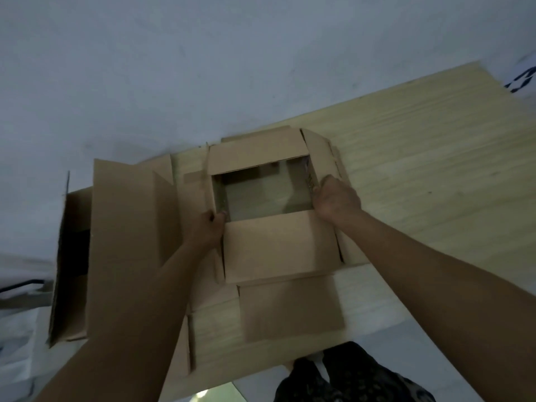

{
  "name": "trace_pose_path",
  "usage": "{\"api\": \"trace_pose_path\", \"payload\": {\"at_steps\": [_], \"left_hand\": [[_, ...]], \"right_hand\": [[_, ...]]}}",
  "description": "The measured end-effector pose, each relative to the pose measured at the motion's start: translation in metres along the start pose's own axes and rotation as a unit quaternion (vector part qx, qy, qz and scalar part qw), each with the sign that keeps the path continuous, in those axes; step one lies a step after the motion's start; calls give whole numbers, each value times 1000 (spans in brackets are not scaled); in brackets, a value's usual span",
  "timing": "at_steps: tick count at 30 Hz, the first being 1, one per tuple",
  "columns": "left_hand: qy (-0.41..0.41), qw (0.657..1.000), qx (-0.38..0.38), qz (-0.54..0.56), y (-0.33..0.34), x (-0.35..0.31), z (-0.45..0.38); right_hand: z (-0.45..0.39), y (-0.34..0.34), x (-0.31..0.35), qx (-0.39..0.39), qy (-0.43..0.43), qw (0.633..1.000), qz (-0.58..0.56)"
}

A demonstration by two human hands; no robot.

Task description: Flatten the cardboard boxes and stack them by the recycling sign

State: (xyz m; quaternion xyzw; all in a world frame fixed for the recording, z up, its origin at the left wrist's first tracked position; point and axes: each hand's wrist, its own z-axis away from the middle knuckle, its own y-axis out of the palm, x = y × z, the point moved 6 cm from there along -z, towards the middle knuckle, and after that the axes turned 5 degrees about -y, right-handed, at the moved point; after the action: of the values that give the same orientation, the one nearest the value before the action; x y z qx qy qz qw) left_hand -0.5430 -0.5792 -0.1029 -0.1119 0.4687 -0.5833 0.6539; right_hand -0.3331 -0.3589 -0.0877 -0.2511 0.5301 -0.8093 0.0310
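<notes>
A brown cardboard box (275, 245) stands open-ended on a pale wooden table (420, 158), its flaps spread outward, so I look straight through it to the tabletop. My left hand (207, 227) grips the box's left wall at the near corner. My right hand (335, 198) grips the right wall, fingers curled over its edge. A second cardboard box (127, 236), larger, lies to the left, partly folded, with one dark open end hanging past the table's left edge.
A white wall (203, 68) runs behind the table. A white sheet with dark markings (522, 79) shows at the far right, blurred. My dark patterned clothing (348, 378) is below the table's near edge. Bare tabletop extends to the right of the box.
</notes>
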Motion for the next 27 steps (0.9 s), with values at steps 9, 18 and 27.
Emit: {"api": "trace_pose_path", "payload": {"at_steps": [9,18,27], "left_hand": [[94,961,-220,-139,-50,-33,13],[397,870,-187,-223,-39,-114,-4],[492,803,-269,-201,-83,-167,-8]], "right_hand": [[36,-22,28,-168,-235,957,45],[60,-14,75,124,-202,965,108],[110,-29,74,377,-68,923,42]]}}
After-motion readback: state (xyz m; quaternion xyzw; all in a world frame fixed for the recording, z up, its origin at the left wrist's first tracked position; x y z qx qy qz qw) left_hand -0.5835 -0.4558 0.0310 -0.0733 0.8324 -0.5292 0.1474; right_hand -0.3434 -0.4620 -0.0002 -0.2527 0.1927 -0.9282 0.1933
